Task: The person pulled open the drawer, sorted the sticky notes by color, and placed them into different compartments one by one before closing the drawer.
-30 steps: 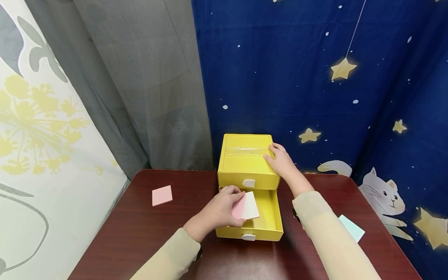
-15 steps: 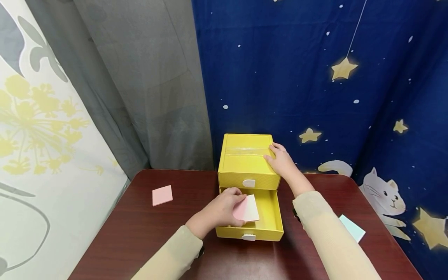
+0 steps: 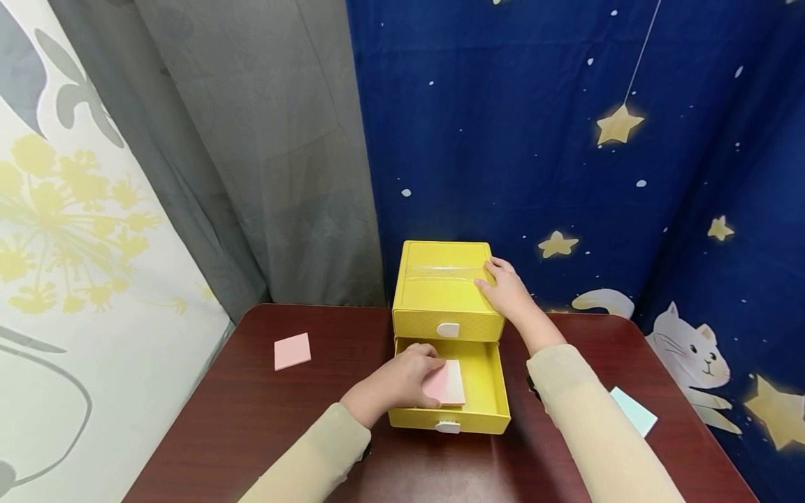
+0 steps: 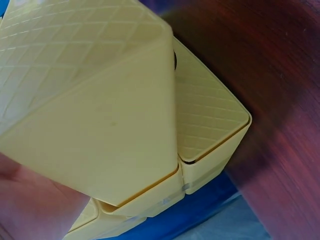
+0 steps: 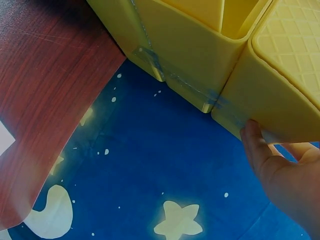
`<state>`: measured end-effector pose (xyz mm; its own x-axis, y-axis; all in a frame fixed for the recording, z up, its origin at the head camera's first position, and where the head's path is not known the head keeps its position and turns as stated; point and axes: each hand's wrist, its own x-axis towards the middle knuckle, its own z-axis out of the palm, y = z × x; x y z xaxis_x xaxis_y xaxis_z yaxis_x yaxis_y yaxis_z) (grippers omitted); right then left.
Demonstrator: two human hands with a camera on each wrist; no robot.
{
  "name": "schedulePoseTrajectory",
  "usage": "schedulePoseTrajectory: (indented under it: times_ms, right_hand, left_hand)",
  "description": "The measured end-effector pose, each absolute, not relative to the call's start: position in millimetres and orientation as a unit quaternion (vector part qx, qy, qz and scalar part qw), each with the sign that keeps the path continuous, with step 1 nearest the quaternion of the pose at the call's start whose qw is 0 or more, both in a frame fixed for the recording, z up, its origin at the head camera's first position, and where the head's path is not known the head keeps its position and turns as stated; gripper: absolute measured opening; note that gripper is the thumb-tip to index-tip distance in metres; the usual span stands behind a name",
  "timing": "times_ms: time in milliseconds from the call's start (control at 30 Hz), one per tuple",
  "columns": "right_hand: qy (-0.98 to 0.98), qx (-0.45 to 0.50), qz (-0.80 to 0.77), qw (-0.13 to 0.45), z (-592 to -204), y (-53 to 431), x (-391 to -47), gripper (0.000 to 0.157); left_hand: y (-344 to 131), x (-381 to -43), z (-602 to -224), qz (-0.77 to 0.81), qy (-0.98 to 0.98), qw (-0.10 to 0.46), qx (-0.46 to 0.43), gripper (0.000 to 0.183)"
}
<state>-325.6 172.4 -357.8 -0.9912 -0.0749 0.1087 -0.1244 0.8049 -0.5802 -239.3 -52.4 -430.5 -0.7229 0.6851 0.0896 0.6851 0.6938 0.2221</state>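
Note:
A yellow drawer box (image 3: 444,279) stands at the table's far edge, its lower drawer (image 3: 487,391) pulled out. Inside that drawer, my left hand (image 3: 402,381) pinches a pink-and-white pad of sticky notes (image 3: 451,383) between thumb and fingers. In the left wrist view the drawer wall (image 4: 115,125) hides the pad, and only part of the left hand (image 4: 40,205) shows. My right hand (image 3: 508,293) rests on the right edge of the box's top. In the right wrist view, the right hand's fingers (image 5: 254,145) lie against the yellow casing.
A pink sticky-note pad (image 3: 292,351) lies on the table (image 3: 264,419) to the left. To the right, a pale blue pad (image 3: 634,411) sits partly behind the right sleeve. White tabs (image 3: 448,330) mark the drawer fronts. Curtains (image 3: 503,140) hang close behind the table.
My left hand has lowered the pink-and-white pad deeper into the drawer, toward its front. The right hand has stayed on the box.

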Motion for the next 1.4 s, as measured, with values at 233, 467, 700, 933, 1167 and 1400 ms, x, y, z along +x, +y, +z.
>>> schedulePoseTrajectory:
  times_ms: [233, 467, 700, 933, 1167, 1400]
  right_hand:
    - [-0.949, 0.052, 0.307, 0.038, -358, 173, -326, 0.059]
    - [-0.949, 0.049, 0.309, 0.035, -359, 173, -326, 0.059]
    - [-0.949, 0.050, 0.310, 0.037, -360, 174, -328, 0.059]
    - [-0.949, 0.049, 0.311, 0.037, -359, 173, -327, 0.059]
    - [-0.949, 0.046, 0.311, 0.034, -359, 174, -328, 0.059]
    - [-0.947, 0.043, 0.318, 0.035, -359, 173, -327, 0.059]
  left_hand:
    - [-52, -239, -433, 0.079, 0.911, -0.020, 0.403, 0.047]
    - [-51, -240, -433, 0.068, 0.912, -0.002, 0.405, 0.045]
    - [-52, -237, -424, 0.093, 0.917, 0.027, 0.386, 0.046]
    - [-64, -232, -423, 0.126, 0.909, -0.006, 0.397, 0.037]
    - [-76, -226, -419, 0.170, 0.899, -0.051, 0.400, 0.031]
    - [-89, -221, -417, 0.200, 0.897, -0.083, 0.385, 0.030]
